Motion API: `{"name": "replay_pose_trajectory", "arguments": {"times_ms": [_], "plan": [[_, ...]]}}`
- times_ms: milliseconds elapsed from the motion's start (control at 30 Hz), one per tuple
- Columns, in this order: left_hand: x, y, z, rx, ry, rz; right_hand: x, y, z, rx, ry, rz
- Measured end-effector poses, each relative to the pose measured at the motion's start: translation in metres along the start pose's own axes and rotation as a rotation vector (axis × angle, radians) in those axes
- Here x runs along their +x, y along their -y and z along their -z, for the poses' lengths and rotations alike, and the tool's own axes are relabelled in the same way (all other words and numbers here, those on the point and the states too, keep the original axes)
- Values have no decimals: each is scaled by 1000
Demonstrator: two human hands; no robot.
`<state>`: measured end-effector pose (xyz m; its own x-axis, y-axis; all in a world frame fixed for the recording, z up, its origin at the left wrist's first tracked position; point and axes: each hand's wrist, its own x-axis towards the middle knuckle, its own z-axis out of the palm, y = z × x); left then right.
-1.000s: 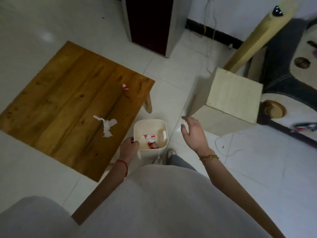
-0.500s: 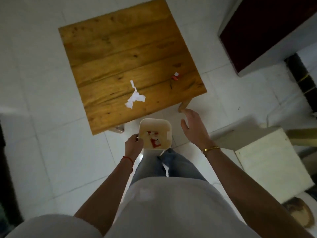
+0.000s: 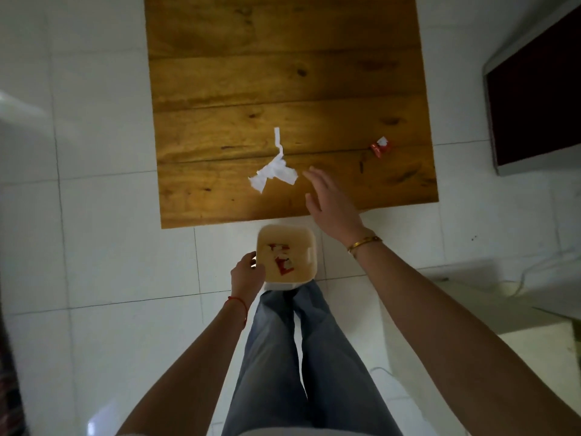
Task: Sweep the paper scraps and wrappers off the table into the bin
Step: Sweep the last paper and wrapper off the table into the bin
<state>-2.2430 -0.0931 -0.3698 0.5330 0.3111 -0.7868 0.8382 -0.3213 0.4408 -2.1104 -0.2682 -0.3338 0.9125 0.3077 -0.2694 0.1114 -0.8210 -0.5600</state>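
Observation:
A square wooden table (image 3: 283,73) fills the upper middle of the view. White torn paper scraps (image 3: 274,170) lie near its front edge, and a red and white wrapper (image 3: 380,146) lies toward its right side. Just below the table's front edge hangs a small cream bin (image 3: 309,247) with red and white wrappers inside. My left hand (image 3: 247,273) grips the bin's left rim. My right hand (image 3: 331,203) hovers open over the table's front edge, its fingertips just right of the paper scraps.
White tiled floor surrounds the table. A dark red cabinet (image 3: 534,99) with a pale frame stands at the right. A pale box or stool (image 3: 534,347) sits at the lower right with a white cable (image 3: 515,283) near it. My legs in jeans (image 3: 301,357) are below the bin.
My view has swung to face the table squarely. My right hand has risen from beside the bin to over the table's front edge, near the paper scraps. My left hand keeps hold of the bin.

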Motion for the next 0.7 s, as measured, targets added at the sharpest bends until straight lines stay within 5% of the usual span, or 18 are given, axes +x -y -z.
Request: {"name": "replay_pose_trajectory", "arguments": {"times_ms": [400,700], "plan": [[80,18,-31,-2,-17,46,93,-34,-64,-121,188,172],[89,13,-45,-50,-18,76,45,-52,-90,-266,233,349]]}}
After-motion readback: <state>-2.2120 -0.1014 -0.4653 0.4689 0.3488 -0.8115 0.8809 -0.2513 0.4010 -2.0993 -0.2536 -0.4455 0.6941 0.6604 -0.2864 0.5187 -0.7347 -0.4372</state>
